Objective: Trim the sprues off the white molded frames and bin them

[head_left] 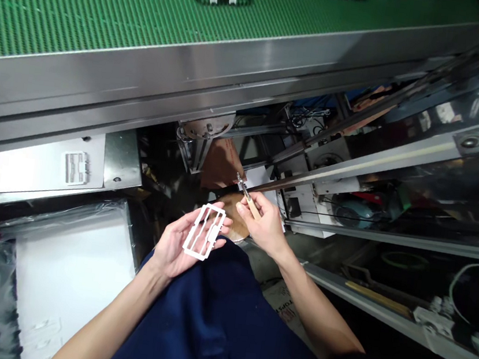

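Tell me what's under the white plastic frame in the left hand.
The left hand lies under the white plastic frame: its palm and fingers show through the openings, while the bars hide the skin directly beneath them.

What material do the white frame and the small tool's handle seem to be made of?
The white frame looks like moulded plastic: matt, opaque, with thin crisp bars. The handle looks like pale wood from its tan colour; painted plastic stays possible.
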Demonstrator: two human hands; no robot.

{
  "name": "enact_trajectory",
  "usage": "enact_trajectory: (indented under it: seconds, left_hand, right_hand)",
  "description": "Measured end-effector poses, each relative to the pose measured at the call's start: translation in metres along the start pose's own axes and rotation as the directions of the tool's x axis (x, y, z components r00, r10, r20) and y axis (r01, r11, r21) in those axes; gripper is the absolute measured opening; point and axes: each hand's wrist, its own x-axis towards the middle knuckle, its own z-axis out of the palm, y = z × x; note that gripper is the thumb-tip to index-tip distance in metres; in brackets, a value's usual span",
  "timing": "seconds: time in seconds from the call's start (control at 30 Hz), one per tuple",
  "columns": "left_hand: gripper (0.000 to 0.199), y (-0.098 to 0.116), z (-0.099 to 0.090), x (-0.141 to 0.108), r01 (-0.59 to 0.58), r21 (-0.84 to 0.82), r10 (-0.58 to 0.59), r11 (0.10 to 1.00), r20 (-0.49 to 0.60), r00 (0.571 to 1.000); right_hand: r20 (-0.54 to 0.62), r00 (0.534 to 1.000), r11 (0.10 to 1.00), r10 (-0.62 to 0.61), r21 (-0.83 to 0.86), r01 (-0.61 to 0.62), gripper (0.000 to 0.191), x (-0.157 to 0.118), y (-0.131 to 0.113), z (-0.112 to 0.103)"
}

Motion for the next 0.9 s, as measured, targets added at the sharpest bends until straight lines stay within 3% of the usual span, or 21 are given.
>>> enact_trajectory:
  seconds: [0.53,0.8,0.9]
  left_hand:
    - [0.039,0.004,-0.001,0.002,0.007,-0.008,-0.008,1.000,-0.019,1.000]
    - [0.039,0.007,0.001,0.001,-0.001,0.055,0.004,0.998,-0.056,0.998]
    - [0.038,0.004,0.001,0.003,-0.040,0.143,0.050,0.989,-0.069,0.996]
  right_hand:
    - [0.000,1.000,1.000,0.024,-0.016,-0.024,0.019,-0.001,-0.002,0.004]
    - [0.011,0.999,0.995,0.049,0.083,-0.050,0.021,-0.001,-0.005,0.004]
    - [0.106,0.990,0.966,0.091,0.233,-0.113,0.025,-0.001,-0.012,0.004]
